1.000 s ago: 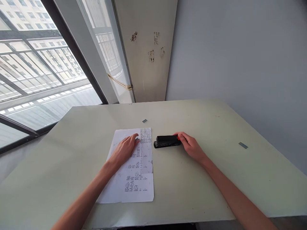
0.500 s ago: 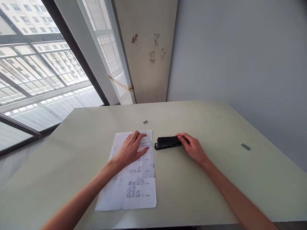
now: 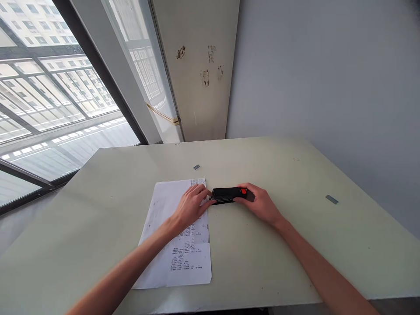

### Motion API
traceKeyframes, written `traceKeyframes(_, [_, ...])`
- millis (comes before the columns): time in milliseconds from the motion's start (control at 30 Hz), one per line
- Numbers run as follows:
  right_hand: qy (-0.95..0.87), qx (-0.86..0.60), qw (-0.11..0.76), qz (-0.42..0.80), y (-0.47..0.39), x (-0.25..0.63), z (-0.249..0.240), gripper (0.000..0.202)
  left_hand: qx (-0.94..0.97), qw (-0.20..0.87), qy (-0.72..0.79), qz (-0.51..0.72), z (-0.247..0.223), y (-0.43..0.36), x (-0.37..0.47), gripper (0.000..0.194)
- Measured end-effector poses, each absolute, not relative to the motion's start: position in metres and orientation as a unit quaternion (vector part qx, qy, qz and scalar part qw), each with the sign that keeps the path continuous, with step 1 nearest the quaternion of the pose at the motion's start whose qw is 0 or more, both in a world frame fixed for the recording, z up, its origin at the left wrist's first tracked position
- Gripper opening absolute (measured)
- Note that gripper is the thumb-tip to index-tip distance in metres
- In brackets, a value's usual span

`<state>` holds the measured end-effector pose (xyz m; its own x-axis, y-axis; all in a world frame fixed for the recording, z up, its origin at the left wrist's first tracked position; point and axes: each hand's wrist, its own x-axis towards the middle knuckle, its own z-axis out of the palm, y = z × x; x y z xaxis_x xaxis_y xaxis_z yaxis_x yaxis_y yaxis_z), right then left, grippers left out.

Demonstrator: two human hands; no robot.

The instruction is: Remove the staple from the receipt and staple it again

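Note:
A black stapler [image 3: 226, 192] with a red patch lies on the table just right of the printed sheet of paper [image 3: 190, 275]. My right hand [image 3: 260, 203] wraps round its rear end, thumb on the near side and fingers on the far side. At the stapler's front end, my left hand [image 3: 193, 203] has its thumb and fingers closed on the tip, which they partly hide. That hand lies over the upper right part of the sheet and covers some of the print.
One grey strip of staples [image 3: 196, 167] lies beyond the paper, and another staple strip [image 3: 332, 199] is far to the right. The pale table [image 3: 278, 262] meets a wall [image 3: 328, 65] on the right. A fridge [image 3: 197, 105] stands behind it, with windows [image 3: 59, 83] at left.
My left hand has moved right from the paper and closed on the stapler's front end. My right hand has taken a fuller grip on the rear, and the red patch now shows.

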<state>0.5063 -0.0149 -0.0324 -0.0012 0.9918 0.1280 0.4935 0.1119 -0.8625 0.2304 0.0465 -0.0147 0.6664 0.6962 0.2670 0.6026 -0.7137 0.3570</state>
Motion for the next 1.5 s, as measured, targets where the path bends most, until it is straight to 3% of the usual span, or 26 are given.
traceKeyframes(433, [-0.619, -0.595, 0.386, 0.336, -0.024, 0.514, -0.030, 0.046, 0.898, 0.110, 0.387, 0.180, -0.007, 0.039, 0.186, 0.038])
traceKeyframes(567, [-0.610, -0.593, 0.391, 0.351, -0.025, 0.516, -0.031, 0.049, 0.856, 0.106, 0.469, 0.187, -0.008, 0.035, 0.166, 0.049])
traceKeyframes(1067, [-0.616, -0.600, 0.389, 0.331, -0.027, 0.514, -0.032, 0.048, 0.808, 0.131, 0.535, 0.207, -0.013, 0.038, 0.156, 0.035])
traceKeyframes(1233, [-0.616, -0.601, 0.389, 0.330, -0.026, 0.514, -0.033, 0.045, 0.797, 0.196, 0.524, 0.226, 0.002, 0.030, 0.156, 0.042])
traceKeyframes(1500, [-0.615, -0.600, 0.390, 0.331, -0.026, 0.514, -0.031, 0.042, 0.721, 0.381, 0.514, 0.265, 0.015, 0.018, 0.172, 0.037])
